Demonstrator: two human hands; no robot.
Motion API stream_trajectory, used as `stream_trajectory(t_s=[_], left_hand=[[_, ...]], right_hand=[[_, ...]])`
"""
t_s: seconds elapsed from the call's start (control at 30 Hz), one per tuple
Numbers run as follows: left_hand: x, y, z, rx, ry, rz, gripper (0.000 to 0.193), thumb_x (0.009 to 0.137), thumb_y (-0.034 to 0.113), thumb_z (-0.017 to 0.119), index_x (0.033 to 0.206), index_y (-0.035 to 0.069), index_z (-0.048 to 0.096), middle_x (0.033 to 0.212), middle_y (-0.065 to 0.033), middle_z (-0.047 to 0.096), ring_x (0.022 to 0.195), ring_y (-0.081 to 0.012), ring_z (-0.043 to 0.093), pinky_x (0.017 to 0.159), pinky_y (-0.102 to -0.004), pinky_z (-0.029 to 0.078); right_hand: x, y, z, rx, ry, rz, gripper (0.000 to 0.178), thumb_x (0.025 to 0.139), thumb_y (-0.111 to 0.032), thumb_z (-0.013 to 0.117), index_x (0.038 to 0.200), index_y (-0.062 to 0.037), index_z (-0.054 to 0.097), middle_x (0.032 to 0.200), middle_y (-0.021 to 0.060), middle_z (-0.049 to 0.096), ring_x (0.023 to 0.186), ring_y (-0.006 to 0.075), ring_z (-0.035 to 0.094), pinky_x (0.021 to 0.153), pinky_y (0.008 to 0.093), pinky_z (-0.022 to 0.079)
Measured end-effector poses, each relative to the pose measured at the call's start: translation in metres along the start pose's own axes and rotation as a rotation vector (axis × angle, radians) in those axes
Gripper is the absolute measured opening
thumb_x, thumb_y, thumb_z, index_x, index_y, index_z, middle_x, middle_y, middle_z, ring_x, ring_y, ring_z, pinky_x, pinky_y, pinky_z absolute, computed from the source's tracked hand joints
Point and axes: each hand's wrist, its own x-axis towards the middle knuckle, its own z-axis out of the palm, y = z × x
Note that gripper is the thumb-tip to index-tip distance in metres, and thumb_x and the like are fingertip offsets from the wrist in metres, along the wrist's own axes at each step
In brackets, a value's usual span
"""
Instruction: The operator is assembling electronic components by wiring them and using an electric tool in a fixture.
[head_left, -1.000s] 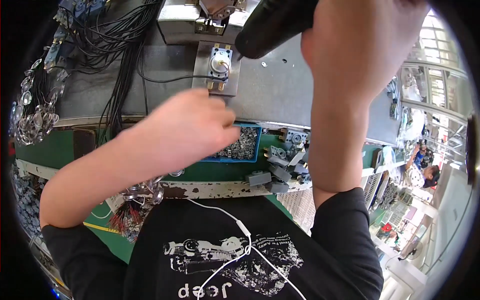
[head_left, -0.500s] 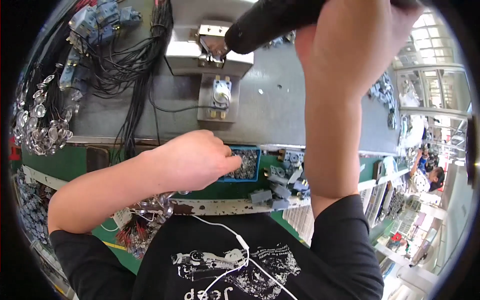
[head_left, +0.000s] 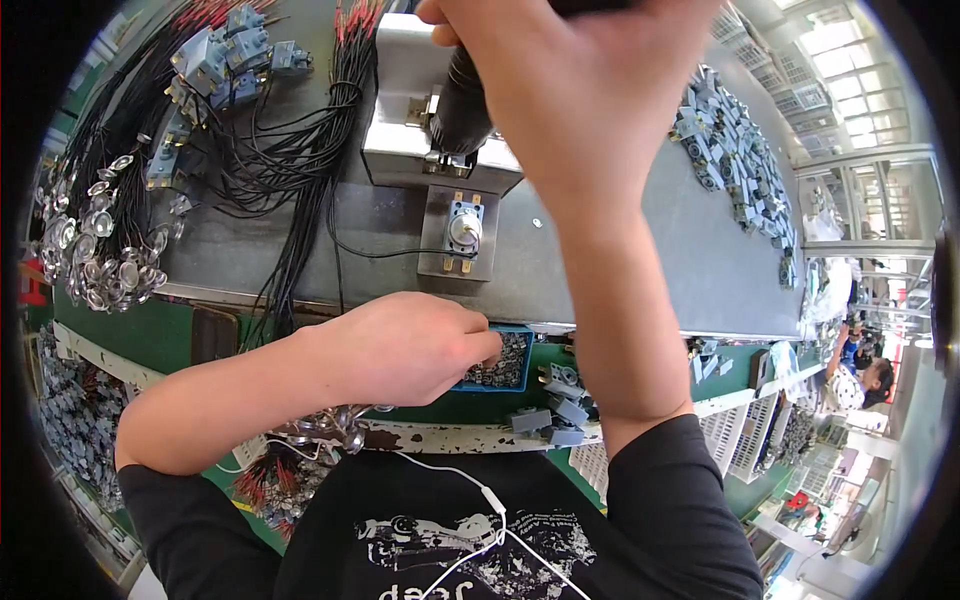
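Observation:
My right hand (head_left: pixel 590 110) is wrapped round a black barrel-shaped electric screwdriver (head_left: pixel 462 105). It stands nearly upright, its lower end at the front of a shiny metal block (head_left: pixel 395 150); the tip is hidden. Just in front of the block, a small grey-blue electrical part (head_left: pixel 464 228) with brass terminals and a pale round centre sits on a metal plate (head_left: pixel 432 262). A thin black cable runs left from it. My left hand (head_left: pixel 410 348) is at a blue tray (head_left: pixel 527 362) of tiny metal pieces, fingers pinched together. Whatever they hold is too small to see.
Left on the metal bench lie bundled black cables (head_left: pixel 310 150), metal discs (head_left: pixel 120 270) and grey-blue parts (head_left: pixel 205 60). More parts (head_left: pixel 730 150) are heaped at the right. Several grey pieces (head_left: pixel 562 410) lie beside the tray. A person (head_left: pixel 850 385) is far right.
The screwdriver has swung from a slant to nearly upright at the metal block, as my right hand moved left. My left hand stays at the tray. The whole view has shifted slightly.

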Motion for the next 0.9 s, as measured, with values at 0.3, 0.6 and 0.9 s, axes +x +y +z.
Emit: stream_trajectory(t_s=[0.3, 0.6, 0.9], left_hand=[[-0.01, -0.011, -0.043, 0.257, 0.57, -0.233, 0.012, 0.084, 0.009, 0.071, 0.095, 0.006, 0.066, 0.079, -0.0088, 0.068, 0.08, -0.03, 0.066, 0.075, -0.0417, 0.051], [0.003, -0.024, -0.019, 0.338, 0.53, -0.192, 0.016, 0.085, 0.01, 0.074, 0.094, 0.007, 0.062, 0.102, -0.0067, 0.06, 0.097, -0.0271, 0.062, 0.085, -0.0409, 0.047], [0.004, -0.025, -0.017, 0.167, 0.53, -0.308, 0.028, 0.084, 0.012, 0.078, 0.106, 0.008, 0.06, 0.106, -0.0082, 0.06, 0.099, -0.0323, 0.062, 0.086, -0.0429, 0.049]], right_hand=[[0.0, -0.027, -0.014, -0.047, 0.137, 0.543, 0.041, 0.088, 0.0, 0.079, 0.119, -0.0034, 0.052, 0.087, 0.0069, 0.067, 0.063, 0.0136, 0.066, 0.053, 0.0264, 0.055], [-0.02, -0.05, -0.044, 0.0, 0.089, 0.535, 0.028, 0.089, -0.001, 0.079, 0.11, -0.0003, 0.061, 0.084, 0.0072, 0.069, 0.062, 0.0128, 0.065, 0.055, 0.0262, 0.054], [-0.032, -0.044, -0.041, -0.008, 0.051, 0.571, 0.024, 0.089, -0.001, 0.079, 0.108, 0.0003, 0.063, 0.084, 0.0071, 0.069, 0.062, 0.0125, 0.065, 0.055, 0.0261, 0.053]])
